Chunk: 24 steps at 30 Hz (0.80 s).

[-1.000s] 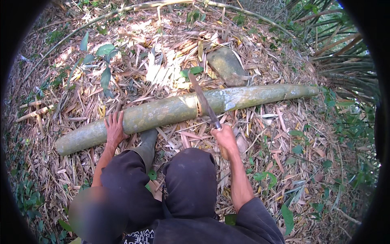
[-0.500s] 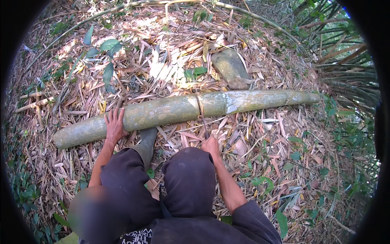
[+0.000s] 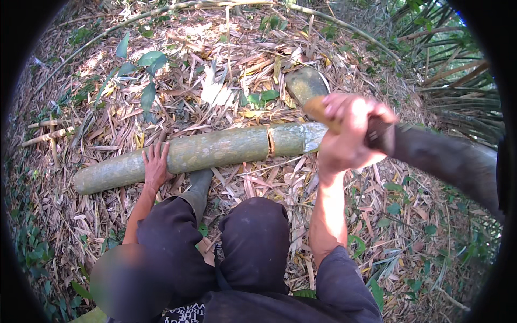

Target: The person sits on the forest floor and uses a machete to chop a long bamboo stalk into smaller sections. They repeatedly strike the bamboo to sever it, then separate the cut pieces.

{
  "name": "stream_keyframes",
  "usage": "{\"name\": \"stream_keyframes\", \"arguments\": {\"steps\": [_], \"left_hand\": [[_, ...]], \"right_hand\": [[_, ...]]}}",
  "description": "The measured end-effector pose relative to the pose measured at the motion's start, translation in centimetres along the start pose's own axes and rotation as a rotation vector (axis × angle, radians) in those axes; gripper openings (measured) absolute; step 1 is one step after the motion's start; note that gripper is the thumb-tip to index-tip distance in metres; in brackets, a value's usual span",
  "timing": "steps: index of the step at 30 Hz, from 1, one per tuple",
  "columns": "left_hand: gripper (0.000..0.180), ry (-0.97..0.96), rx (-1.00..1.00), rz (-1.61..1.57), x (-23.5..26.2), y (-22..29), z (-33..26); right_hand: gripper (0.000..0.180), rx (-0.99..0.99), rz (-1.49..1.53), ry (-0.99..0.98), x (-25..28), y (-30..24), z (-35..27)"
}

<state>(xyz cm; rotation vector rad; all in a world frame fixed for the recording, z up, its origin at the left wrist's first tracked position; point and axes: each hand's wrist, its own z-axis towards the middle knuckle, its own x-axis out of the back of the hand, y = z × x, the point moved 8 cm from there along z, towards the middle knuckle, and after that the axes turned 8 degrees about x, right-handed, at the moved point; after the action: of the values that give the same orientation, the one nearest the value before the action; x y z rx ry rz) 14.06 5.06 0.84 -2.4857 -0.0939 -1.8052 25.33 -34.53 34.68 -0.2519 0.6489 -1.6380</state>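
A thick green-grey bamboo stalk [image 3: 218, 149] lies across the ground in front of me, with a cut notch [image 3: 271, 141] showing pale wood right of its middle. My left hand [image 3: 156, 166] rests on the stalk's left part, fingers spread flat over it. Raised high, close to the camera, my right hand [image 3: 353, 129] is closed round the wooden handle [image 3: 318, 110] of a machete. Its dark, wide blade [image 3: 447, 153] points to the right and is blurred; it runs off the view's right rim. Hand and blade hide the stalk's right end.
A flat stone [image 3: 305, 83] lies beyond the stalk. My boot [image 3: 200, 185] touches or is partly under its near side. Dry bamboo leaves cover the ground. A leafy seedling [image 3: 149, 81] stands far left, a thin arched stem [image 3: 344, 26] runs behind, and bamboo stems [image 3: 458, 102] crowd the right.
My right hand has lifted the machete from the cut up and to the right. The notch now shows uncovered. My left hand stays on the stalk.
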Motion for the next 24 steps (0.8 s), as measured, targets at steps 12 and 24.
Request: {"name": "stream_keyframes", "arguments": {"steps": [12, 24], "left_hand": [[0.124, -0.007, 0.005, 0.015, -0.4, -0.2, 0.2], [0.122, -0.017, 0.009, 0.004, 0.0, 0.1, 0.1]], "right_hand": [[0.019, -1.458, -0.436, -0.377, 8.8, 4.0, -23.7], [0.017, -0.976, -0.789, -0.290, 10.1, 6.2, -23.3]]}}
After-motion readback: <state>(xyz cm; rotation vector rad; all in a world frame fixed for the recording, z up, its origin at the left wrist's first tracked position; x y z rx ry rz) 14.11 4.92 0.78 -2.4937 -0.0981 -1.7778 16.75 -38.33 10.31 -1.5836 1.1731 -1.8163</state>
